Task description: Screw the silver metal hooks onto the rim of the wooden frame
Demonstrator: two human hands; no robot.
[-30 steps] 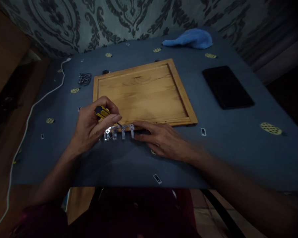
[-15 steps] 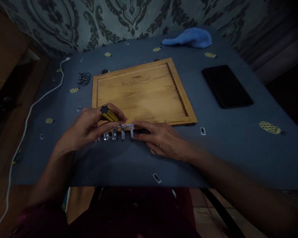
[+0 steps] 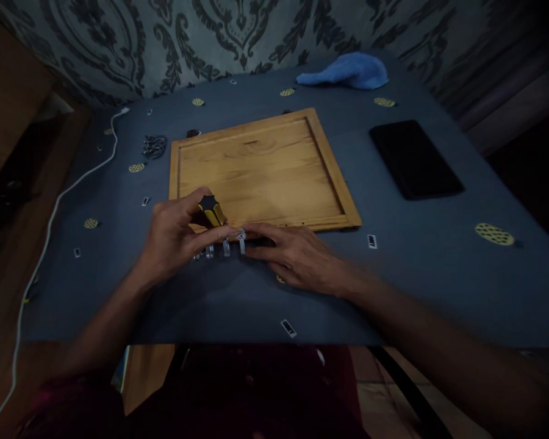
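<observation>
A yellow-and-black screwdriver (image 3: 211,210) is gripped in my left hand (image 3: 170,236), its handle tilted up and its tip hidden by the fingers. A framed wooden board (image 3: 260,167) lies in front of me. Along its near edge sits a row of silver metal hooks (image 3: 226,247), partly covered by my left hand. My right hand (image 3: 299,255) has its fingers closed at the rightmost metal hook (image 3: 242,242), pressing it against the board's edge. Small dark holes show in the near rail, right of the fingers.
A pile of dark metal hooks (image 3: 154,147) rests left of the board. Farther right lies a black tablet-like slab (image 3: 415,160), and a blue cloth (image 3: 352,71) is at the back by the wall. A white cable (image 3: 57,198) runs down the left side.
My left hand has shifted right with the screwdriver, toward the rightmost hook, and the handle stands a little more upright. My right hand has stayed at that hook.
</observation>
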